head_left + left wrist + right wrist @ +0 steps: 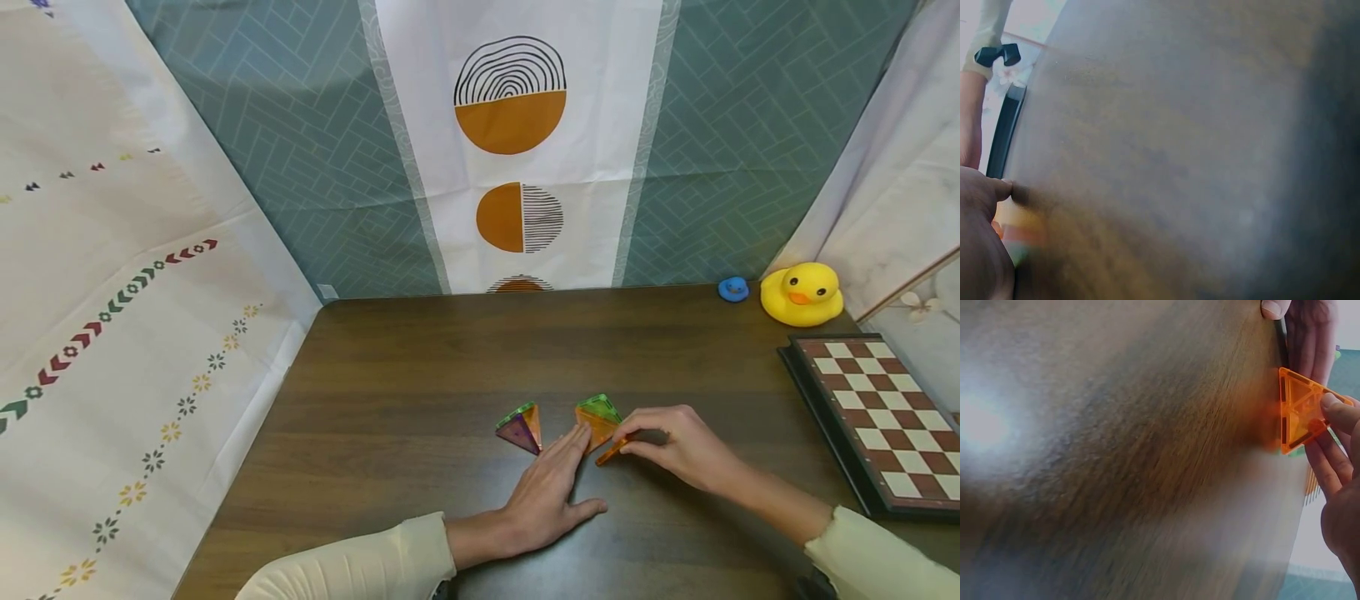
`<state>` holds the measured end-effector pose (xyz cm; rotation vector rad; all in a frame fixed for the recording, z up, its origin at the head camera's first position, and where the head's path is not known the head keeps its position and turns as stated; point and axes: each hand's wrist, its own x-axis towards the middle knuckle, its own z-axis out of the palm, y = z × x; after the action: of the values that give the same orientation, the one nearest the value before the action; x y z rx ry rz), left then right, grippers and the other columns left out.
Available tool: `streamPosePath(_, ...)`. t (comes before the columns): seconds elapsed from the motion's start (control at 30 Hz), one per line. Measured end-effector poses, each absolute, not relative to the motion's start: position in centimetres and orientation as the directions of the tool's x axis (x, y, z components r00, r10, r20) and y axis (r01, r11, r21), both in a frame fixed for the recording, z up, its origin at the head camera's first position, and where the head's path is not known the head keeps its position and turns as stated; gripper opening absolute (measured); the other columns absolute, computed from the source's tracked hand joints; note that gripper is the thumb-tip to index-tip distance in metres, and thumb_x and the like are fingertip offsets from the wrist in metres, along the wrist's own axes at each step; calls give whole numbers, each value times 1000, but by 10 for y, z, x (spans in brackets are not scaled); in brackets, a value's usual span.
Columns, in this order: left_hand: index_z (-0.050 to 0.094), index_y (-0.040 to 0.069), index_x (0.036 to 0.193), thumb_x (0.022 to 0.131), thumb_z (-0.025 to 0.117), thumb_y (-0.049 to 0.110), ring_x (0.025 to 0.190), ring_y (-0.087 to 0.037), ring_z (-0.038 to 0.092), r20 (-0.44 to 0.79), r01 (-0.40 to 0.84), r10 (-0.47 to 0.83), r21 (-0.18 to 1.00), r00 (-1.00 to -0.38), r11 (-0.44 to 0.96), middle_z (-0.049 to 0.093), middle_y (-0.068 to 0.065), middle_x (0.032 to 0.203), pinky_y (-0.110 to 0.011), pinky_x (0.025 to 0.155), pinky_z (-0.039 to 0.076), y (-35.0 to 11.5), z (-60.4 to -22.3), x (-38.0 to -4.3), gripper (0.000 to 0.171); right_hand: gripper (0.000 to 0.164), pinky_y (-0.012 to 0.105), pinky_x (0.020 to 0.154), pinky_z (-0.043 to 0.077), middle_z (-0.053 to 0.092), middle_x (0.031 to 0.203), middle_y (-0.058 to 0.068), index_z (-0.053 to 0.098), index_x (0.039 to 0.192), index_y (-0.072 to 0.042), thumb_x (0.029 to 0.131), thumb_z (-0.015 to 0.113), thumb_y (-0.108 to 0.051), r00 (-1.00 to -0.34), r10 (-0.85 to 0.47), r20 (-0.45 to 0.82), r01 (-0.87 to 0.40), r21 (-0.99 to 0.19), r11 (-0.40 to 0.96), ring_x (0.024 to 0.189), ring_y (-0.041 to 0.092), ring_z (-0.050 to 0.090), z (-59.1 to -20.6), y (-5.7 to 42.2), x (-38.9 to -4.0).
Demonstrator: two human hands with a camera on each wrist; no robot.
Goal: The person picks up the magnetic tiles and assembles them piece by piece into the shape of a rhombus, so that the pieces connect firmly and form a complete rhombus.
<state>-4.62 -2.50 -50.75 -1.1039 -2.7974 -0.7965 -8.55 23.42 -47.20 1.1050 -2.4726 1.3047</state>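
My right hand [678,446] pinches an orange translucent triangular tile [1300,412] between thumb and fingers, its edge close to the table. Just left of that tile lies a flat group with an orange triangle [596,427] and a green piece [600,406] along its far side. With straight fingers my left hand [547,492] touches the near left edge of this group. Beyond the left fingertips sits a second small group, made of a purple triangle [517,433], an orange sliver [532,421] and a green strip [517,412]. In the left wrist view the tiles are mostly hidden behind the hand.
A brown wooden table [390,375] carries everything. At the right side stands a chessboard [885,417] with a raised dark edge. Toward the back right corner sit a yellow rubber duck [802,296] and a small blue duck [732,289]. Patterned cloths hang behind and at the sides.
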Motion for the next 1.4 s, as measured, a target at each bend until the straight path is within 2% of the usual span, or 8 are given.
streamPosePath(0.37,28,-2,166,94,82,44,157,-26,32,219,657,637,446,-739,608,33,-17,170,-44,123,35,-25,-509,-48,100,28,27,83,62,79,102,-8,81,103,-14,82,88,3,-732,-536,420,-651,-662,370,94,10,75,-476,229,-95)
streamPosePath(0.57,28,-1,166,95,82,45,157,-25,32,209,648,633,449,-746,615,32,-16,171,-43,123,35,-25,-509,-47,101,29,38,81,64,79,106,-8,81,106,-13,83,88,2,-748,-520,413,-640,-657,398,98,10,75,-478,226,-96)
streamPosePath(0.77,28,0,166,94,82,45,157,-26,32,206,645,631,449,-748,618,32,-16,171,-44,123,36,-25,-508,-46,101,35,39,83,64,78,110,-9,81,109,-13,80,89,5,-757,-496,425,-636,-652,413,102,11,74,-478,225,-95)
streamPosePath(0.93,29,-1,166,94,83,45,157,-26,32,205,641,627,449,-751,622,32,-17,171,-44,123,35,-25,-508,-47,101,39,44,80,64,78,110,-7,80,109,-11,77,90,8,-757,-480,443,-639,-653,407,98,12,75,-475,226,-96)
streamPosePath(1.03,28,-1,166,94,83,45,157,-25,31,209,642,627,453,-751,618,31,-17,171,-45,123,36,-24,-509,-47,101,39,43,77,64,78,108,-5,80,109,-10,77,90,9,-763,-462,452,-636,-653,411,93,13,75,-471,229,-96)
streamPosePath(1.2,28,0,166,93,85,43,155,-26,36,261,654,616,475,-744,589,34,-17,170,-46,120,40,-24,-509,-47,102,36,36,75,63,77,104,-4,80,109,-11,80,89,8,-791,-416,448,-607,-658,445,85,8,70,-463,235,-99)
streamPosePath(1.3,29,2,165,92,86,38,152,-25,42,315,660,593,502,-741,559,40,-15,167,-44,118,43,-24,-508,-49,99,38,34,77,63,77,106,-5,80,111,-12,80,89,8,-804,-402,439,-592,-660,463,84,6,69,-458,239,-102)
streamPosePath(1.4,31,5,164,93,86,34,146,-22,49,357,663,568,525,-741,534,47,-11,161,-41,116,46,-23,-506,-52,94,44,35,79,63,76,114,-4,78,117,-11,80,88,9,-806,-413,425,-587,-664,463,89,11,71,-455,242,-104)
